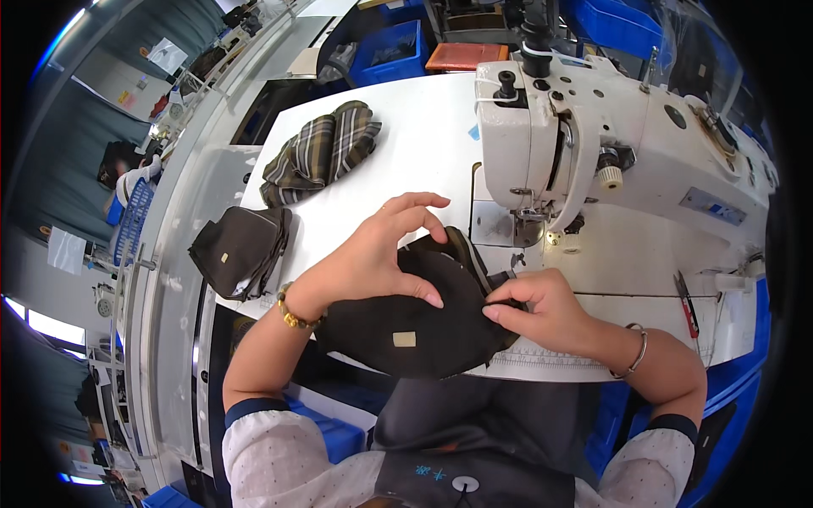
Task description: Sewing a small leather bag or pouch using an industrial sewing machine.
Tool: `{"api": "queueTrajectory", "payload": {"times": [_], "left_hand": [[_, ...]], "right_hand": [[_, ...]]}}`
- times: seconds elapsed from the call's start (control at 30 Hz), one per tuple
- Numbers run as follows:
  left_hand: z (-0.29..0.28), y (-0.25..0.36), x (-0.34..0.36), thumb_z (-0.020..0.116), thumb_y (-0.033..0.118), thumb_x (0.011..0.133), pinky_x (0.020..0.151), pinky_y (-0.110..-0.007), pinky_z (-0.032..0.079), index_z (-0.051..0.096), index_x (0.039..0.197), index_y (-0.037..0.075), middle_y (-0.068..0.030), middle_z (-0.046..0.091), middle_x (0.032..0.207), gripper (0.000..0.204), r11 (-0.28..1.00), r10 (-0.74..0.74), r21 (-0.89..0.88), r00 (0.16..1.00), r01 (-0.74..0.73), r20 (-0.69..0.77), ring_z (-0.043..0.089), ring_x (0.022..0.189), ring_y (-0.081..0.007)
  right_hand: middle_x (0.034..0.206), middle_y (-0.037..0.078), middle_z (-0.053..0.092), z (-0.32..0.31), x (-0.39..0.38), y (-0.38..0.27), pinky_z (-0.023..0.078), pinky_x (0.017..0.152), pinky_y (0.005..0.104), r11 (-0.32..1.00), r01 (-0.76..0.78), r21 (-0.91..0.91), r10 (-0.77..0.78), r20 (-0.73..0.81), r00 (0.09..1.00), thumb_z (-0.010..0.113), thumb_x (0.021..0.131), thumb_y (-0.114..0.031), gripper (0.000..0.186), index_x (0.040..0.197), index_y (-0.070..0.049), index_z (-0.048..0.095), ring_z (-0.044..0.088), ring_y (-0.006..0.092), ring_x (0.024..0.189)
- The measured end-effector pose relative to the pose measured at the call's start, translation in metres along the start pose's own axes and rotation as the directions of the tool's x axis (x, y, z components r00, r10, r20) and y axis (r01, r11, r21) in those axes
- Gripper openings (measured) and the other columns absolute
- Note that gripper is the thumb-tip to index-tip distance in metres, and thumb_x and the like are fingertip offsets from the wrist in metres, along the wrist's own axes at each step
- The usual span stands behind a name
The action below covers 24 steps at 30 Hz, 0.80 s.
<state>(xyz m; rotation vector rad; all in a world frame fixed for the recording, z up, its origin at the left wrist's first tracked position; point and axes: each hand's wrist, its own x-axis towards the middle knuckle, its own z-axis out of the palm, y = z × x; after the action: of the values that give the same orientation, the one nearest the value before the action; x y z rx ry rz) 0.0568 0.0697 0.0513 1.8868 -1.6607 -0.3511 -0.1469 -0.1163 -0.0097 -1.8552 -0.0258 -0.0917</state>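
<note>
Bin [391,73] beyond cloth [449,334] in hands [546,313]

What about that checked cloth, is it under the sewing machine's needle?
No, the checked cloth lies on the white tabletop, left of the sewing machine.

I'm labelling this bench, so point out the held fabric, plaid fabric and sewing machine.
Held fabric [442,328], head view: middle of its dark panel.
Plaid fabric [313,152], head view: its folded middle.
Sewing machine [648,140], head view: its white arm.

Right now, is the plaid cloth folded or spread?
Not spread: the plaid cloth sits in a thick bundle on the table, a crease between two bulging halves. Whether neatly folded, cannot tell.
</note>
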Motion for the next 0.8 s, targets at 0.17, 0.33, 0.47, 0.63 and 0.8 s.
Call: {"api": "queueTrajectory", "payload": {"times": [0.17,0.33,0.47,0.63,0.8], "left_hand": [[-0.001,-0.011,0.001,0.094,0.023,0.066,0.102,-0.038,0.045,0.070,0.095,0.005,-0.0137,0.062,0.132,0.041,0.952,0.085,-0.305,0.965,-0.006,0.248,0.057,0.121,-0.0279],[0.014,0.005,-0.034,0.085,0.017,0.082,0.076,-0.025,0.052,0.076,0.100,-0.003,-0.0037,0.074,0.085,0.029,0.667,-0.351,-0.493,0.820,0.558,0.453,0.064,0.081,-0.0086],[0.026,0.020,-0.056,0.080,0.019,0.088,0.073,-0.022,0.053,0.075,0.105,-0.004,-0.0019,0.074,0.086,0.029,0.472,-0.477,-0.615,0.769,0.632,0.425,0.064,0.076,-0.0059],[0.035,0.030,-0.069,0.079,0.017,0.089,0.073,-0.024,0.053,0.075,0.101,-0.004,-0.0022,0.074,0.087,0.024,0.516,-0.494,-0.603,0.786,0.609,0.371,0.064,0.079,-0.0066],[0.034,0.028,-0.068,0.081,0.015,0.086,0.070,-0.025,0.052,0.074,0.095,-0.004,-0.0039,0.072,0.083,0.022,0.679,-0.467,-0.570,0.872,0.462,0.150,0.063,0.077,-0.0074]], "right_hand": [[0.075,0.006,0.069,-0.006,-0.001,-0.005,0.047,0.062,0.0271,0.993,0.081,0.089,-0.088,0.077,0.993,0.072,0.088,-0.012,0.013,0.095,-0.001,0.074,0.060,0.0113,0.067],[0.084,0.008,0.068,-0.012,0.001,-0.008,0.048,0.066,0.0291,0.998,0.068,-0.007,-0.067,0.058,0.996,0.071,0.086,-0.010,0.010,0.090,-0.001,0.071,0.062,0.0163,0.076],[0.095,0.011,0.067,-0.002,0.000,-0.009,0.049,0.068,0.0322,0.963,0.256,-0.082,-0.263,-0.097,0.960,0.071,0.082,-0.007,0.008,0.086,0.000,0.069,0.064,0.0209,0.080],[0.090,0.010,0.066,0.003,-0.002,-0.010,0.050,0.064,0.0333,0.936,0.330,-0.120,-0.346,-0.170,0.923,0.074,0.081,-0.005,0.009,0.083,0.001,0.068,0.064,0.0209,0.075],[0.074,0.007,0.063,-0.009,-0.006,-0.012,0.045,0.054,0.0286,0.954,0.254,-0.157,-0.276,-0.135,0.952,0.080,0.078,-0.005,0.018,0.075,0.000,0.063,0.058,0.0176,0.060]]}}
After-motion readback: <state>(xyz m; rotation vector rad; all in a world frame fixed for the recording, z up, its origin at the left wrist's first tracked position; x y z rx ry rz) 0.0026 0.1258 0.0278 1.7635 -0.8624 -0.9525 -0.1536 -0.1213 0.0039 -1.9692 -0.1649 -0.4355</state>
